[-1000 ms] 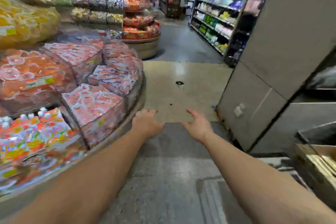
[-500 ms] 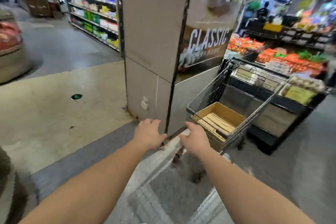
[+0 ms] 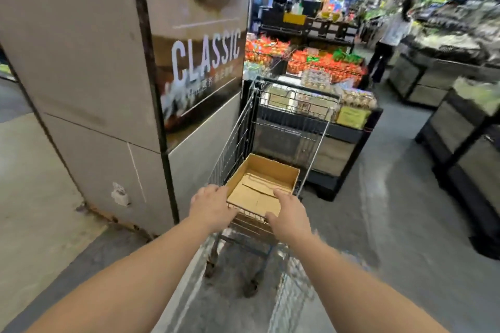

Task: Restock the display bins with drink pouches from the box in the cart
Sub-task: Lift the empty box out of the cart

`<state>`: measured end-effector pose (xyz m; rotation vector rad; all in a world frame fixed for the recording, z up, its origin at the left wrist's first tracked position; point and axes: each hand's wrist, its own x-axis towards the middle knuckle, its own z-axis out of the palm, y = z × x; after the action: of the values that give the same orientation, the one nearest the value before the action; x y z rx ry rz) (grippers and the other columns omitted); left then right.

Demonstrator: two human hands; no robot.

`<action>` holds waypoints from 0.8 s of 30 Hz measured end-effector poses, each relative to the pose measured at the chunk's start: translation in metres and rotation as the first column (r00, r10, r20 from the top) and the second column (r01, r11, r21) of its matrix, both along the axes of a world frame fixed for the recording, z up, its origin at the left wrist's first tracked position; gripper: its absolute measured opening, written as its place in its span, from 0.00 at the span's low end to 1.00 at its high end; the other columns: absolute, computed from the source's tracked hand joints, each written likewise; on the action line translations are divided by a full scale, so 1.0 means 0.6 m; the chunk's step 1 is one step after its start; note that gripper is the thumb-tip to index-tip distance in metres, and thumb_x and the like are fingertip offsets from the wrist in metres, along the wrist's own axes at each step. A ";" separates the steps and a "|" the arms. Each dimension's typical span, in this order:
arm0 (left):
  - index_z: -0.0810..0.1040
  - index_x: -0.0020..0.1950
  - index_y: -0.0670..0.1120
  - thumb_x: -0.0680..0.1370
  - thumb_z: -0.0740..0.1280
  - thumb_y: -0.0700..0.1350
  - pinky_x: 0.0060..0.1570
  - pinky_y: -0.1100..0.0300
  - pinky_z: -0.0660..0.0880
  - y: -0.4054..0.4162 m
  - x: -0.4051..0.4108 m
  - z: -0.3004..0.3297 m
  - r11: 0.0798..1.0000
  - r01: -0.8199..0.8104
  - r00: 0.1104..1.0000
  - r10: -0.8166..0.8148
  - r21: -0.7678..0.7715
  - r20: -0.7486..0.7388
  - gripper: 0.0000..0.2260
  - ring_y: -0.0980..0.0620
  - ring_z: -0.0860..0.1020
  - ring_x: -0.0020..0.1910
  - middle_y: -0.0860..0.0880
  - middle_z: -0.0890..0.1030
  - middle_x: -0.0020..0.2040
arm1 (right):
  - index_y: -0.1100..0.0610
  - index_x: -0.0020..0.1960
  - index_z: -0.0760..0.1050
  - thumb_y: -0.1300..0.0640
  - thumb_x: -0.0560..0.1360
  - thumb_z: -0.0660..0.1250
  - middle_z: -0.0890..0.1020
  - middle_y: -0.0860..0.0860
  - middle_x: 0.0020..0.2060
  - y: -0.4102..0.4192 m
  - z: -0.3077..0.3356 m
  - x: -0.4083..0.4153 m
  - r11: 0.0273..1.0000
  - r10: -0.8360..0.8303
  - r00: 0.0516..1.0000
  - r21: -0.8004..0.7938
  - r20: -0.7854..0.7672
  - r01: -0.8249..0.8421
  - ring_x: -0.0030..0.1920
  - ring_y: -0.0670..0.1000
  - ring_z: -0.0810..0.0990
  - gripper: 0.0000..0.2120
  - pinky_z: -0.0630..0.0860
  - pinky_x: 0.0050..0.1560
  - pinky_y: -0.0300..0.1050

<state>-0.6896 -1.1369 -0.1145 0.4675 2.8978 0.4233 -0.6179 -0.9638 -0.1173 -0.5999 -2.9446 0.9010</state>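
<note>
An open cardboard box [image 3: 266, 170] sits in a wire shopping cart [image 3: 244, 127] straight ahead. Only its bare bottom flaps show; I see no drink pouches in it. My left hand [image 3: 211, 208] is at the box's near left corner, fingers loosely spread over the cart's rim. My right hand [image 3: 289, 216] hovers over the box's near edge, fingers apart, holding nothing. The display bins are out of view.
A grey pillar [image 3: 81, 62] with a "CLASSIC" poster stands close on the cart's left. A black egg stand [image 3: 351, 119] is right behind the cart, and dark display counters [image 3: 465, 143] are on the right. A person [image 3: 389, 32] stands in the far aisle.
My view swung right, from the pouch bins to the pillar and cart. Both hands moved forward from mid-air to the near edge of the box.
</note>
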 end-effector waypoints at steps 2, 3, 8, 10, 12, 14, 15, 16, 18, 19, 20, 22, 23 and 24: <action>0.67 0.71 0.51 0.74 0.63 0.63 0.69 0.48 0.65 0.034 -0.036 -0.018 0.999 0.033 0.999 -0.033 -0.008 -0.001 0.28 0.44 0.67 0.68 0.47 0.71 0.69 | 0.47 0.75 0.61 0.50 0.76 0.66 0.67 0.50 0.71 0.033 -0.010 -0.031 0.999 -0.043 0.999 0.002 0.014 0.043 0.70 0.54 0.67 0.29 0.66 0.69 0.49; 0.67 0.71 0.52 0.74 0.63 0.64 0.68 0.48 0.65 0.050 -0.052 -0.025 0.999 0.050 0.999 -0.050 -0.011 -0.002 0.29 0.44 0.68 0.68 0.47 0.71 0.68 | 0.47 0.75 0.61 0.50 0.76 0.66 0.68 0.50 0.71 0.050 -0.017 -0.046 0.998 -0.058 0.998 0.003 0.021 0.058 0.69 0.54 0.68 0.29 0.67 0.68 0.50; 0.63 0.74 0.53 0.76 0.62 0.62 0.71 0.46 0.60 0.137 -0.139 -0.062 0.999 0.022 1.000 -0.021 -0.041 0.014 0.29 0.45 0.64 0.71 0.47 0.67 0.72 | 0.46 0.75 0.60 0.49 0.76 0.65 0.67 0.50 0.71 0.142 -0.052 -0.139 0.999 -0.052 0.996 0.018 0.073 0.050 0.70 0.54 0.67 0.29 0.69 0.68 0.52; 0.64 0.73 0.53 0.76 0.62 0.62 0.71 0.46 0.61 0.175 -0.170 -0.074 0.998 0.004 1.000 -0.003 -0.059 0.015 0.29 0.45 0.64 0.71 0.48 0.68 0.71 | 0.46 0.75 0.60 0.48 0.76 0.65 0.67 0.50 0.71 0.188 -0.067 -0.180 0.999 -0.023 0.996 0.028 0.089 0.020 0.70 0.54 0.67 0.29 0.69 0.68 0.52; 0.64 0.73 0.53 0.75 0.62 0.63 0.70 0.47 0.62 0.213 -0.204 -0.087 0.997 -0.029 0.999 0.030 -0.075 0.014 0.28 0.45 0.65 0.70 0.48 0.69 0.70 | 0.46 0.74 0.60 0.48 0.76 0.65 0.68 0.50 0.70 0.240 -0.075 -0.222 0.998 0.015 0.994 0.055 0.109 -0.021 0.69 0.54 0.68 0.29 0.70 0.67 0.52; 0.63 0.73 0.54 0.75 0.62 0.64 0.70 0.47 0.61 0.251 -0.237 -0.097 0.993 -0.057 0.998 0.061 -0.100 0.031 0.29 0.46 0.65 0.70 0.49 0.68 0.71 | 0.46 0.74 0.60 0.47 0.76 0.65 0.68 0.50 0.70 0.295 -0.076 -0.265 0.997 0.037 0.990 0.062 0.134 -0.046 0.68 0.54 0.69 0.29 0.71 0.67 0.52; 0.63 0.74 0.54 0.75 0.61 0.64 0.71 0.47 0.61 0.268 -0.251 -0.103 0.991 -0.076 0.996 0.080 -0.109 0.040 0.29 0.46 0.64 0.71 0.49 0.68 0.71 | 0.45 0.74 0.60 0.47 0.75 0.66 0.68 0.50 0.70 0.321 -0.076 -0.287 0.996 0.047 0.989 0.062 0.142 -0.056 0.68 0.54 0.69 0.30 0.71 0.67 0.52; 0.62 0.74 0.54 0.75 0.61 0.64 0.72 0.46 0.60 0.285 -0.265 -0.109 0.989 -0.099 0.993 0.105 -0.114 0.048 0.29 0.46 0.64 0.71 0.49 0.67 0.71 | 0.45 0.74 0.60 0.47 0.75 0.66 0.68 0.50 0.70 0.347 -0.077 -0.311 0.995 0.062 0.987 0.065 0.148 -0.073 0.69 0.54 0.68 0.30 0.70 0.67 0.52; 0.62 0.74 0.55 0.75 0.61 0.64 0.72 0.47 0.60 0.310 -0.289 -0.123 0.981 -0.150 0.984 0.160 -0.123 0.076 0.30 0.46 0.63 0.72 0.50 0.67 0.72 | 0.45 0.75 0.60 0.47 0.75 0.67 0.67 0.50 0.70 0.390 -0.082 -0.363 0.990 0.100 0.983 0.086 0.157 -0.115 0.69 0.54 0.68 0.30 0.70 0.68 0.52; 0.62 0.74 0.55 0.75 0.61 0.65 0.72 0.47 0.60 0.317 -0.300 -0.131 0.977 -0.173 0.978 0.185 -0.123 0.094 0.30 0.46 0.63 0.72 0.49 0.67 0.72 | 0.46 0.75 0.60 0.47 0.75 0.67 0.67 0.50 0.70 0.404 -0.087 -0.388 0.987 0.119 0.979 0.091 0.164 -0.135 0.68 0.54 0.68 0.30 0.70 0.67 0.52; 0.62 0.74 0.55 0.75 0.61 0.65 0.72 0.47 0.60 0.321 -0.308 -0.141 0.973 -0.194 0.972 0.208 -0.125 0.114 0.30 0.46 0.63 0.72 0.49 0.67 0.72 | 0.46 0.75 0.60 0.48 0.75 0.67 0.67 0.51 0.70 0.411 -0.093 -0.410 0.984 0.137 0.974 0.087 0.178 -0.154 0.68 0.54 0.68 0.30 0.70 0.67 0.52; 0.62 0.74 0.55 0.74 0.61 0.65 0.72 0.47 0.61 0.321 -0.323 -0.160 0.961 -0.238 0.956 0.257 -0.138 0.144 0.31 0.46 0.63 0.72 0.49 0.67 0.72 | 0.45 0.75 0.60 0.48 0.76 0.67 0.67 0.52 0.70 0.411 -0.112 -0.448 0.981 0.174 0.962 0.048 0.210 -0.188 0.68 0.55 0.68 0.30 0.70 0.67 0.52; 0.62 0.74 0.55 0.74 0.61 0.65 0.72 0.47 0.61 0.318 -0.333 -0.168 0.955 -0.258 0.947 0.280 -0.145 0.159 0.31 0.46 0.64 0.72 0.49 0.67 0.72 | 0.45 0.75 0.59 0.49 0.76 0.67 0.67 0.52 0.70 0.407 -0.123 -0.466 0.977 0.198 0.954 0.034 0.227 -0.211 0.68 0.56 0.68 0.30 0.69 0.68 0.52; 0.63 0.74 0.55 0.74 0.61 0.65 0.71 0.47 0.62 0.313 -0.343 -0.177 0.949 -0.279 0.936 0.303 -0.146 0.179 0.31 0.46 0.64 0.72 0.49 0.67 0.72 | 0.46 0.75 0.59 0.49 0.76 0.66 0.67 0.52 0.70 0.403 -0.134 -0.486 0.972 0.221 0.945 0.030 0.242 -0.235 0.68 0.56 0.68 0.30 0.69 0.68 0.52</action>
<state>-0.8957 -0.9488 -0.2205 -0.0274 2.7781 0.3137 -0.9092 -0.7218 -0.1975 -0.3937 -3.2980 0.8041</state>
